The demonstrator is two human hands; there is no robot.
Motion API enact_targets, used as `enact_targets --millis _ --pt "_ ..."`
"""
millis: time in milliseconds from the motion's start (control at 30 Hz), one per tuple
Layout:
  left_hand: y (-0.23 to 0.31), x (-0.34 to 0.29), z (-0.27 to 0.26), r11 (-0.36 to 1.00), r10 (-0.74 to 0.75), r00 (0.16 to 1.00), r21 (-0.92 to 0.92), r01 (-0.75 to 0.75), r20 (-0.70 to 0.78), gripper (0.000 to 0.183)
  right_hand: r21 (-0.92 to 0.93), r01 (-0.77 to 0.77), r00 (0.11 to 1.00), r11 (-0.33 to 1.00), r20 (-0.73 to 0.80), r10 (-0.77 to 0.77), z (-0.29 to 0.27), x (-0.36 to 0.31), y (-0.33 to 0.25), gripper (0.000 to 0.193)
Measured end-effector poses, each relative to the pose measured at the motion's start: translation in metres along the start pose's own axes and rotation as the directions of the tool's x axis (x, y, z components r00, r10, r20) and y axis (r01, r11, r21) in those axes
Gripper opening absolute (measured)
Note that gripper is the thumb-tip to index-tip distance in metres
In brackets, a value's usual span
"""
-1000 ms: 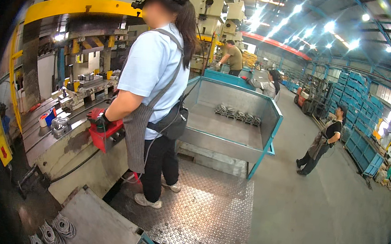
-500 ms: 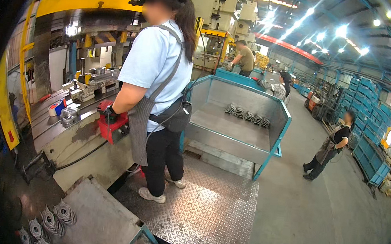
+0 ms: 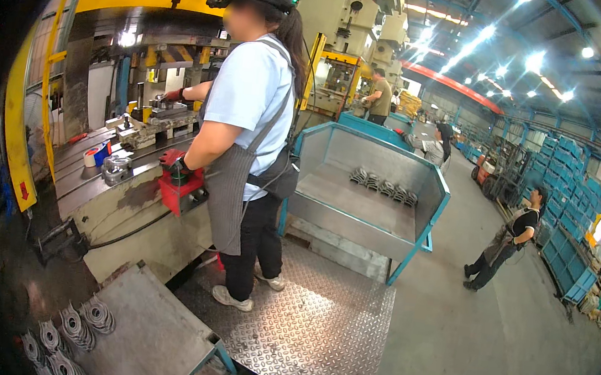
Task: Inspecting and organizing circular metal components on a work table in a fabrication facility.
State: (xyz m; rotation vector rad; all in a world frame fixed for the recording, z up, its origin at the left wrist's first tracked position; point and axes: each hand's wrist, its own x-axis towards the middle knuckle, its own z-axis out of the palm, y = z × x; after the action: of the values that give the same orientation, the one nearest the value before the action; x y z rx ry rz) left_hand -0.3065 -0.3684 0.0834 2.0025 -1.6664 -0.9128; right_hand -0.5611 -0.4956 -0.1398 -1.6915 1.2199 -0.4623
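Neither of my hands shows in the head view. At the lower left, several stacks of grey ring-shaped metal parts (image 3: 75,328) rest on a steel-topped table (image 3: 153,324). Ahead, a co-worker in a light blue shirt (image 3: 247,97) and striped apron stands at a large press (image 3: 144,13). One gloved hand of the co-worker (image 3: 172,160) is on a red control box (image 3: 180,190). The other gloved hand (image 3: 173,96) reaches to the die (image 3: 168,111) on the press bed. A roll of tape (image 3: 91,158) and a clear-wrapped item (image 3: 116,169) lie on the bed.
A blue-framed metal bin (image 3: 362,214) with a row of metal parts (image 3: 383,185) stands behind the co-worker. Below is a tread-plate platform (image 3: 302,330). Another person (image 3: 510,238) stands at the right, near stacked blue crates (image 3: 565,182) and a forklift (image 3: 492,161).
The co-worker's far arm has come up and now reaches to the die, while the near hand stays at the red box. My view has shifted slightly.
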Motion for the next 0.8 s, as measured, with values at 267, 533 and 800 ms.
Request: enact_targets --millis 267,533,800 --pt "-0.043 0.015 -0.113 0.966 -0.144 0.971 0.186 0.18 -0.192 0.046 -0.063 0.096 0.994 0.993 0.066 -0.092 -0.011 0.01 -0.02 0.035" --pt "-0.145 0.001 -0.341 0.742 -0.133 0.617 0.335 0.581 -0.775 0.048 -0.148 -0.008 1.0 0.989 0.014 0.011 0.024 0.057 0.083 0.046" --pt "-0.283 0.021 -0.522 0.531 0.009 0.203 0.176 0.829 -0.979 0.058 -0.113 -0.028 1.0 0.993 -0.002 0.028 0.033 0.088 0.035 0.039"
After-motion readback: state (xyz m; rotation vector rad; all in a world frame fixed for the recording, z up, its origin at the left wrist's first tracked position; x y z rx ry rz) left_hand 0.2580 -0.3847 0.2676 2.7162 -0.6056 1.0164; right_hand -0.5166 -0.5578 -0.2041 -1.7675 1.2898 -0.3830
